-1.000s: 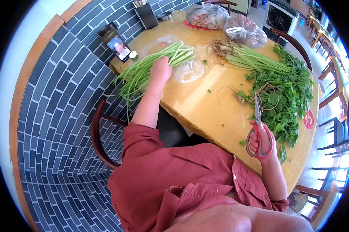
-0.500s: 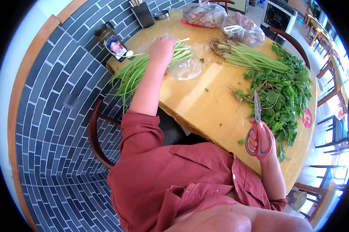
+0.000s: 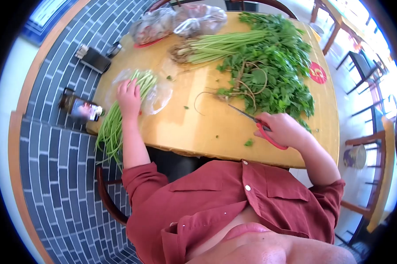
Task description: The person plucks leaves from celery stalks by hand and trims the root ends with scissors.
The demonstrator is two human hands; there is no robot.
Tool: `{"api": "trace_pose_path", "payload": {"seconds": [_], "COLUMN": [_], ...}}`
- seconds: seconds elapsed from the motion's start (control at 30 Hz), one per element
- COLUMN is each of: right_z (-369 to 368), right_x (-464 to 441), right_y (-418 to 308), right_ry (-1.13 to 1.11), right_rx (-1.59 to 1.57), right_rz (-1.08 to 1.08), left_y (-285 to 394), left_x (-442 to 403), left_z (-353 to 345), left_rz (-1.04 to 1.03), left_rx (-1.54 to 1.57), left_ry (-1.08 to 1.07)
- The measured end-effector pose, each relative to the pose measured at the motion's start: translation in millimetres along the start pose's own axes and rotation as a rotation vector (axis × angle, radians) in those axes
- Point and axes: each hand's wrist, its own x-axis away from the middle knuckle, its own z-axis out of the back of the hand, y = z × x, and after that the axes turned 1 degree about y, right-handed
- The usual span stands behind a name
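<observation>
My left hand (image 3: 129, 99) lies over a bundle of long thin green stalks (image 3: 111, 130) at the table's left, its fingers stretched out on top of them. The bundle rests partly on a clear plastic bag (image 3: 159, 97), with its thin ends hanging over the table edge. My right hand (image 3: 280, 128) is closed around the red handles of a pair of scissors (image 3: 269, 135), whose blades point left and away from me. Beyond the blades lies a heap of leafy celery (image 3: 273, 72), its pale stalks and roots toward the left. Brown twine-like strands (image 3: 252, 83) lie on the leaves.
Filled plastic bags (image 3: 198, 18) sit at the far edge of the table (image 3: 198, 127). A phone (image 3: 86, 109) leans against a dark jug at the left, near a chopstick holder (image 3: 96, 60). Leaf scraps (image 3: 249, 142) dot the tabletop. A chair (image 3: 107, 193) stands at lower left.
My view has turned to the right. My left hand has loosened, with its fingers straighter over the stalks. The scissors have swung from pointing away to pointing left, low over the table.
</observation>
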Motion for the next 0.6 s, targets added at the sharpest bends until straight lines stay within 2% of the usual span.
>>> {"api": "trace_pose_path", "payload": {"seconds": [0.07, 0.2, 0.3, 0.4, 0.53, 0.6], "right_z": [14, 24, 30, 33, 30, 28], "right_x": [0, -2, -3, -2, 7, 12], "right_y": [1, 16, 15, 14, 14, 17], "right_ry": [-0.095, -0.083, -0.116, -0.106, -0.054, -0.040], "right_rx": [0.069, -0.038, -0.034, -0.159, -0.260, -0.308], "right_rz": [-0.104, -0.043, 0.023, 0.128, 0.110, 0.092], "left_y": [2, 19, 58, 101, 137, 151], "left_x": [2, -3, -28, -66, -103, -114], "left_z": [2, 14, 40, 56, 15, -28], "left_rz": [-0.045, -0.018, 0.358, 0.311, -0.141, -0.232], "left_rx": [0.046, 0.117, 0.460, 0.660, 0.621, 0.518], "left_ry": [-0.002, 0.044, -0.003, -0.183, -0.423, -0.453]}}
